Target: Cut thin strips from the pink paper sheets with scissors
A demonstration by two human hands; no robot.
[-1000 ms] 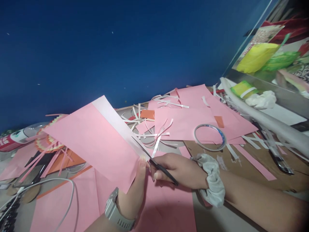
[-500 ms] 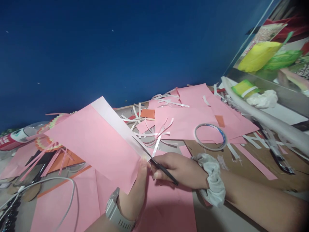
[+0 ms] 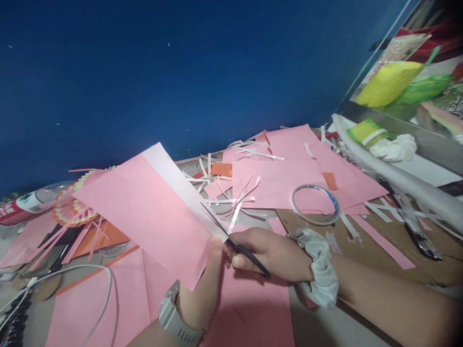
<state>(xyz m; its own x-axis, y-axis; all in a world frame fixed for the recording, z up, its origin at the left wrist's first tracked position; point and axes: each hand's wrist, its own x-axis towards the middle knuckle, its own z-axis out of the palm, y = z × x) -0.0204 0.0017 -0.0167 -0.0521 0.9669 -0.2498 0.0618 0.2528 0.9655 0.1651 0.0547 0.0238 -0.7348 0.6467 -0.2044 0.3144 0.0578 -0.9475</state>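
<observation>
My left hand [image 3: 200,289], with a grey watch on its wrist, pinches the near edge of a pink paper sheet [image 3: 144,214] and holds it up off the table. The sheet has a white strip along its right side. My right hand [image 3: 269,253], a grey scrunchie on its wrist, grips black scissors [image 3: 235,245]. The blades sit in the sheet along the line between pink and white.
Pink sheets [image 3: 289,178] and white paper strips [image 3: 235,200] litter the cardboard-topped table. A tape roll [image 3: 314,205] lies right of centre. A white cable [image 3: 90,274], orange paper and a bottle [image 3: 21,207] are at left. A rolled white sheet [image 3: 390,176] lies at right before a blue wall.
The sheet has tilted and shifted slightly right in my left hand. My right hand with the scissors has edged a little forward along the cut.
</observation>
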